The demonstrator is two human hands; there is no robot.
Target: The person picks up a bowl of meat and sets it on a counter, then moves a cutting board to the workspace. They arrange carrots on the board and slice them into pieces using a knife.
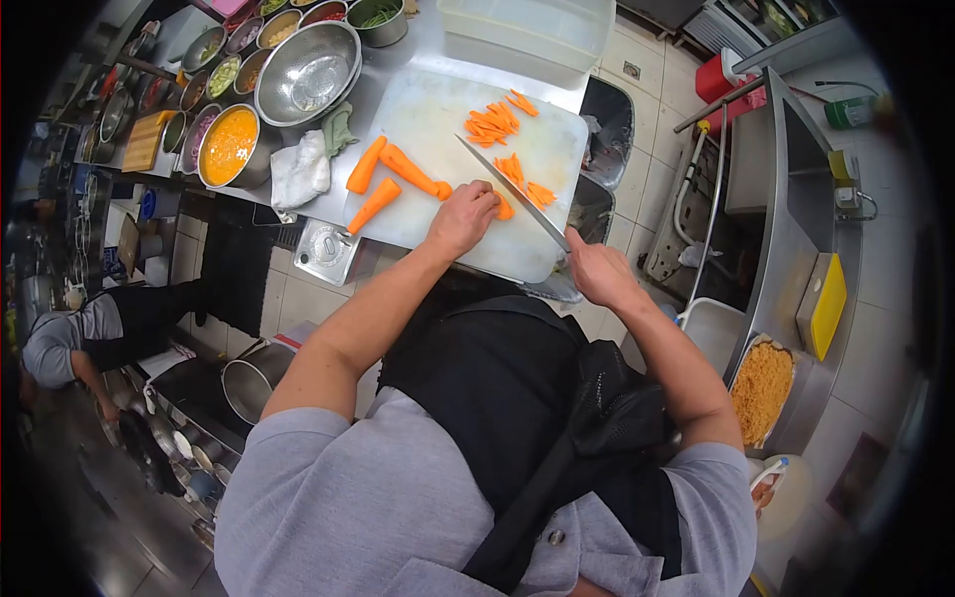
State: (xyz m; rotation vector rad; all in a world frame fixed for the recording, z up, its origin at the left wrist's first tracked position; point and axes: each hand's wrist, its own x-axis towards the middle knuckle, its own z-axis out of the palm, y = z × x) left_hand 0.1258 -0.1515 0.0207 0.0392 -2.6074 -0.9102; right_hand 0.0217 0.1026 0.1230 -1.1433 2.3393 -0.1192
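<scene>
On the white cutting board [418, 109], my left hand [465, 219] has its fingers bent and pressed on a carrot piece [504, 207]. My right hand [599, 271] grips the handle of a long knife [519, 191], whose blade slants up and left across the board beside that piece. Cut carrot sticks [494, 123] lie in a heap beyond the blade, with more sticks along its far side. Three peeled carrots [374, 206] rest at the board's left, and the end of one is near my left hand.
A metal colander [308, 75], a pot of orange liquid [228, 145] and a white cloth [300, 170] are left of the board. A clear plastic bin [527, 28] stands behind it. Another person [60, 343] is at the far left.
</scene>
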